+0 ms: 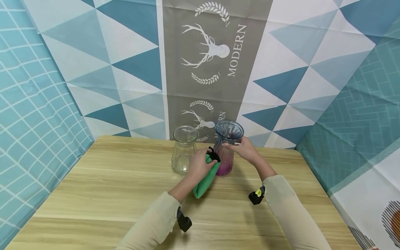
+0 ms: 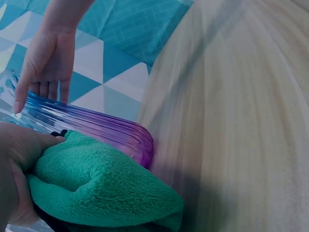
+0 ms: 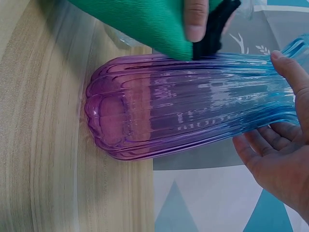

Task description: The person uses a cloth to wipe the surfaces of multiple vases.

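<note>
A ribbed glass vase (image 1: 225,167), blue at the top and purple toward its base, stands upright at the back of the table. My right hand (image 1: 246,151) holds it near the neck, thumb on one side and fingers on the other, as the right wrist view shows. In my left hand (image 1: 198,166) is a folded green cloth (image 2: 111,183) with a black edge or strap. The black part of the cloth is against or very near the vase's left side; contact cannot be told. Just left of that hand is a clear glass vase (image 1: 181,152), partly hidden.
The wooden table (image 1: 125,180) has its back edge close to a hanging printed with triangles and deer heads (image 1: 215,50). Blue tiled-pattern cloth (image 1: 25,86) hangs along the left. A small black camera (image 1: 256,198) sits at the right wrist, another (image 1: 184,222) at the left.
</note>
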`<state>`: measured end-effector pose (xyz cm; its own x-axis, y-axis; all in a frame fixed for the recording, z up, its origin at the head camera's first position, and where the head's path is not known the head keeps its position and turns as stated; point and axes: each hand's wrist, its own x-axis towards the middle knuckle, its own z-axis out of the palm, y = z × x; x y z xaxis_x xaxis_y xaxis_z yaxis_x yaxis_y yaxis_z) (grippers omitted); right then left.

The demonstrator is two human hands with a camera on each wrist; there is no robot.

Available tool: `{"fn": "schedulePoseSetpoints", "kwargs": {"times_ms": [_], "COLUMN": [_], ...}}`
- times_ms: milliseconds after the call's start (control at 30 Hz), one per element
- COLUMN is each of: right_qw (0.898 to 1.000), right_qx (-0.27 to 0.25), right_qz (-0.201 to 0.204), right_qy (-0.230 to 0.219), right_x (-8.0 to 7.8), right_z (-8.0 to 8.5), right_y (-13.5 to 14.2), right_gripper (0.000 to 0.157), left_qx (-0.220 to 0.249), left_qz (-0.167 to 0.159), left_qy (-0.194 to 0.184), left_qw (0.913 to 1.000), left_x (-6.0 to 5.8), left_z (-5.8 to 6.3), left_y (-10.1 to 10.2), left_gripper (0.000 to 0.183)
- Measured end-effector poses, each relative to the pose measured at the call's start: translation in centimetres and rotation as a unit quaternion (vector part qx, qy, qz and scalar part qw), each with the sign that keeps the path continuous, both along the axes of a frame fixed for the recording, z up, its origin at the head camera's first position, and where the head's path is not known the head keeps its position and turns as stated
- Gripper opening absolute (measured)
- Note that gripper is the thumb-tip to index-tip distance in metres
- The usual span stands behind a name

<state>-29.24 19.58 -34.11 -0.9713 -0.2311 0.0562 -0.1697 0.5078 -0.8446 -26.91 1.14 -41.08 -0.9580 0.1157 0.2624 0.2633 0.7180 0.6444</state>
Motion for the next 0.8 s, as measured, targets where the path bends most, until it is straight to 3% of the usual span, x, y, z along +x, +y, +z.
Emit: {"fn": "schedulePoseSetpoints", "kwargs": {"times_ms": [67, 300, 500, 667, 800], "right_qw": [1.0, 1.0, 1.0, 1.0, 1.0], "right_qx": [0.003, -0.002, 0.003, 0.008, 0.002], "right_qz": [0.001, -0.004, -0.01, -0.011, -0.008], "right_qy": [0.0, -0.008, 0.0, 0.0, 0.002], "right_x": [0.4, -1.3, -1.6, -1.5, -1.5], "right_z": [0.5, -1.4, -1.9, -1.9, -1.8], "right_y": [-0.2, 0.8, 1.0, 0.9, 0.8], "right_gripper": [0.069, 0.073, 0.075, 0.076, 0.074], "left_qx": [-0.008, -0.043, -0.054, -0.028, 0.017], "left_qz": [-0.003, -0.009, -0.007, -0.013, -0.013], "left_qy": [-0.003, -0.034, -0.051, -0.047, -0.028], "left_qw": [1.0, 0.9985, 0.9972, 0.9984, 0.9994], "left_x": [0.0, -0.4, -0.5, -0.2, 0.2], "left_z": [-0.2, -0.5, -0.8, -0.5, 0.7], "left_y": [0.0, -0.1, -0.1, -0.3, -0.2], "left_gripper": [0.042, 0.043, 0.05, 0.045, 0.042]}}
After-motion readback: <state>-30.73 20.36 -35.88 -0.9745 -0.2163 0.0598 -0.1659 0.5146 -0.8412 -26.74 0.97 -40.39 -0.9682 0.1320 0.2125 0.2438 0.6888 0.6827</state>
